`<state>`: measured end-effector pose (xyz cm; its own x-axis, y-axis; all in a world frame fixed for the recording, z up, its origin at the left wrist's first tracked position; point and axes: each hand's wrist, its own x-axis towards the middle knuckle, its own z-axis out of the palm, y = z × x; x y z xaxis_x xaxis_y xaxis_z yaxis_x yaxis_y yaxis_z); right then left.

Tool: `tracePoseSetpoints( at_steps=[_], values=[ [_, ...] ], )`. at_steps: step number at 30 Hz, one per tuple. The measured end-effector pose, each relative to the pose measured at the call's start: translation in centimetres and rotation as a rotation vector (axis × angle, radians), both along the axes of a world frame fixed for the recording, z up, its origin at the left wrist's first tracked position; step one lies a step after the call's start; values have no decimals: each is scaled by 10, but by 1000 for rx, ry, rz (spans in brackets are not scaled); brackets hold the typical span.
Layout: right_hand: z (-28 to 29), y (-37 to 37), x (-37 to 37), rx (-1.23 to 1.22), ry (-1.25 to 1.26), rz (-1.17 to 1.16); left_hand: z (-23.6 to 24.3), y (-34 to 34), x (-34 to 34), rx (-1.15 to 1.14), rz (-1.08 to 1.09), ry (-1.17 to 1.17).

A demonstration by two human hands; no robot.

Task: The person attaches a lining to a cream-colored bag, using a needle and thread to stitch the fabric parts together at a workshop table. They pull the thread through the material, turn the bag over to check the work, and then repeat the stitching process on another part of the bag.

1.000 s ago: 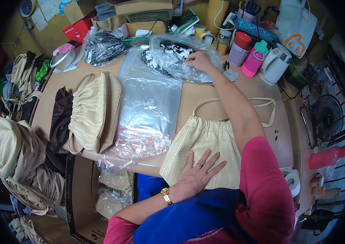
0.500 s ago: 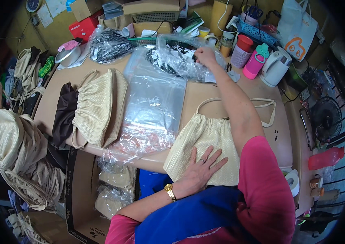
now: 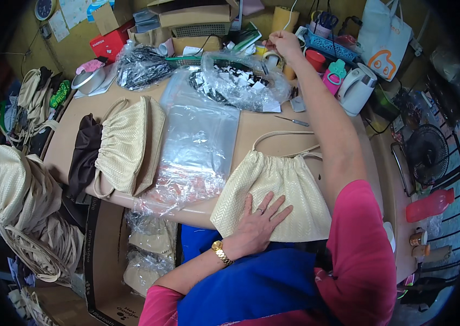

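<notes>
Cream, woven-textured material: one gathered bag (image 3: 273, 179) is lying directly under the left grip (image 3: 253, 224), which is resting flat with fingers spread, clasping nothing. The right grip (image 3: 287, 46) is hovering over the far side of the surface (image 3: 251, 122), fingertips drawn together; whether it is pinching something thin, cannot tell.

Risks, as judged: the gathered bag's lower edge is lying lapward of the left grip, so slackening palm pressure could be letting it slide off. The pointed tool (image 3: 292, 120) is lying nearer the body than the right grip, close to the strap (image 3: 257, 142); a dragged strap could be snagging. The red-lidded tumbler (image 3: 314, 58) and teal-capped bottle (image 3: 334, 76) are standing just right of the right grip, so a sideways swing could be tipping them. The clear bag of black and white pieces (image 3: 235, 84) is sitting bodyward and left of the right grip; caught plastic could be spilling them.

Counts — gathered bag under left grip: one. Second cream bag (image 3: 121, 146), well left of it: one, possibly two overlapping. Dark brown cloth (image 3: 84, 149), farther left: one. Bundle of black strands (image 3: 142, 65), left of right grip: one. Pointed tool, tumbler, teal-capped bottle, kettle (image 3: 357, 89): one each. Clear sleeves (image 3: 202, 125), left of left grip — stacked, uncountable.
</notes>
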<state>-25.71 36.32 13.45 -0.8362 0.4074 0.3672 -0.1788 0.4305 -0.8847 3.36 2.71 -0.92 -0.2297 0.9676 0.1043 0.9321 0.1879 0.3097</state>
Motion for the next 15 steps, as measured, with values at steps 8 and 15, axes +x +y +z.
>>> tracePoseSetpoints(
  at_steps=[8,15],
  values=[
    [44,-73,146,-208,-82,487,52,10,-82,723,338,-642],
    [-2,-89,255,-506,-46,572,44,39,-86,596,-18,-1578]
  ],
)
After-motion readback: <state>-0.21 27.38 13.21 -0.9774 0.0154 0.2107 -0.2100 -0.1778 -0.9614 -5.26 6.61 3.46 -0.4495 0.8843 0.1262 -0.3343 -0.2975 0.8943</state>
